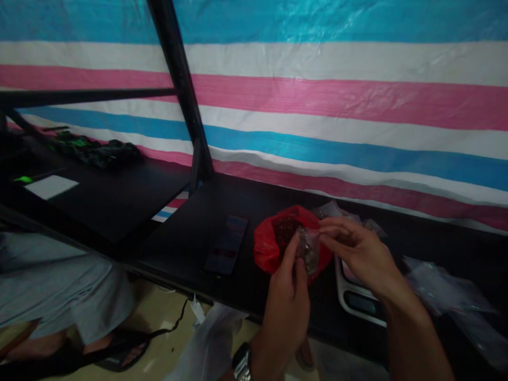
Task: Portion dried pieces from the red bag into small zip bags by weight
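A small clear zip bag [308, 251] with little metallic-looking pieces inside is held between my two hands, above a red plastic bag [266, 244]. My left hand [289, 288] pinches its left side between thumb and fingers. At the bag's top right corner, the fingertips of my right hand [355, 248] are closed on its edge. The red bag stands open, full of small dark pieces too fine to name. Partly hidden beneath my right forearm is a white digital scale [359, 304] with a dark display.
A phone [227, 244] lies left of the red bag. Filled clear bags [371, 226] sit behind my right hand, and flat clear bags [444, 288] lie at the right. A black upright post [184, 90] rises at the back. Another person's leg [67, 286] shows lower left.
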`<move>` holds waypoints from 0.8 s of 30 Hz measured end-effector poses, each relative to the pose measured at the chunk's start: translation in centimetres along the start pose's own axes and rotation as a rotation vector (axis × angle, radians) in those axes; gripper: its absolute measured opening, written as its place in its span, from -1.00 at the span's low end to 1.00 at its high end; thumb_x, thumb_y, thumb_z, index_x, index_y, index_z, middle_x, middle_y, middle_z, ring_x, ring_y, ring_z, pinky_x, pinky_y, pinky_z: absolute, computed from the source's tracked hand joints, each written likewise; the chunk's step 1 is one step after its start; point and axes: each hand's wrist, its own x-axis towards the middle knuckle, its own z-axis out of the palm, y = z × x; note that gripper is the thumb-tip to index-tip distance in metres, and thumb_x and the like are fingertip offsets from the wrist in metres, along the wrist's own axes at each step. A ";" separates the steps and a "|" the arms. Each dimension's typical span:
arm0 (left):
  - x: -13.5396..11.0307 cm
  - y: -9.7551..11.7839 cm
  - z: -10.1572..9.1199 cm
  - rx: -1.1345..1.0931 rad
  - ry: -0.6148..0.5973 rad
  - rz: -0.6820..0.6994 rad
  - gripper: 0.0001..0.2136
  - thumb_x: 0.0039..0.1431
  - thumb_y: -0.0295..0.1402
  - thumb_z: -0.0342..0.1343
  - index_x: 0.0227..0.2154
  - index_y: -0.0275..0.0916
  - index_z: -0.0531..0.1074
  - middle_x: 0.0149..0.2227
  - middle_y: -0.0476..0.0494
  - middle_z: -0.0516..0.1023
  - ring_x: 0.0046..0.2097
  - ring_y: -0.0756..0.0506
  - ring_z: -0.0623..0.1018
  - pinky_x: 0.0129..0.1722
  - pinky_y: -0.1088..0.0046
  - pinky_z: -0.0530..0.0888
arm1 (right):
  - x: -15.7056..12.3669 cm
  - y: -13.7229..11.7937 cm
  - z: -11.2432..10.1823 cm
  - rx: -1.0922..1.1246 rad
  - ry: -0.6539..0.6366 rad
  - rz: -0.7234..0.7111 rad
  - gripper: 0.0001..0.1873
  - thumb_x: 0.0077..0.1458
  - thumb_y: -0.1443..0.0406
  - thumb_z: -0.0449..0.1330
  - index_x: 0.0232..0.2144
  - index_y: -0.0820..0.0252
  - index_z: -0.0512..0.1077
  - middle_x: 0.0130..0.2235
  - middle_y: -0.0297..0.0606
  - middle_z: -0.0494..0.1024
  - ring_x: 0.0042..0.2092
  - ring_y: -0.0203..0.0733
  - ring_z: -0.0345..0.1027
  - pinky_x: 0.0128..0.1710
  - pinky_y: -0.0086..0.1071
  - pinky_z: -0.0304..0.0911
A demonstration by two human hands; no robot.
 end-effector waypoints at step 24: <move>0.1 -1.9 1.0 0.412 0.100 0.482 -0.68 0.54 -0.38 -0.09 0.21 -0.15 0.42 -0.03 -0.16 0.62 -0.04 -0.05 0.63 -0.01 0.45 0.54 | -2.9 3.3 -11.7 -0.653 0.541 0.142 -0.62 0.09 0.13 0.22 -0.13 0.18 0.66 -0.15 -0.05 0.74 -0.19 0.04 0.60 -0.11 -0.13 0.43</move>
